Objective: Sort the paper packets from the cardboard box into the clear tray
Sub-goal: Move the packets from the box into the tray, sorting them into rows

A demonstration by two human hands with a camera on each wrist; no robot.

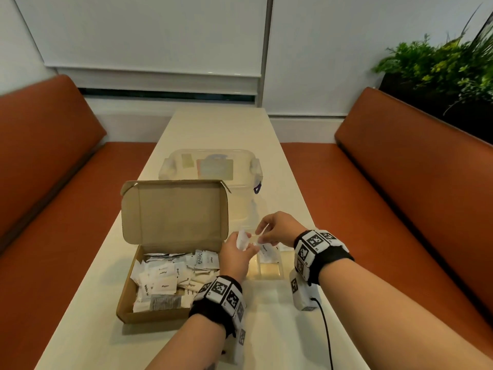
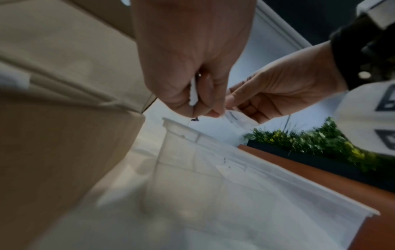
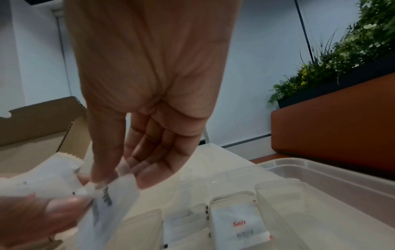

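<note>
Fingertips of the right hand pinch the top edge of one white paper packet between thumb and forefinger, the other fingers loosely extended beneath. The left hand grips a small bundle of packets, fingers curled round it, just beside the right hand. Both hands sit above the near end of the clear tray, which lies on the table beside the open cardboard box. To do this step well, peel a single packet free with a firm pinch at its edge, read its print, then lower it flat into the compartment holding the same kind; a loose grip would likely pull two at once. The packets are thin, flat, white paper with dark print and crimped ends; one in the tray reads "Salt". Many remain heaped in the box.
</note>
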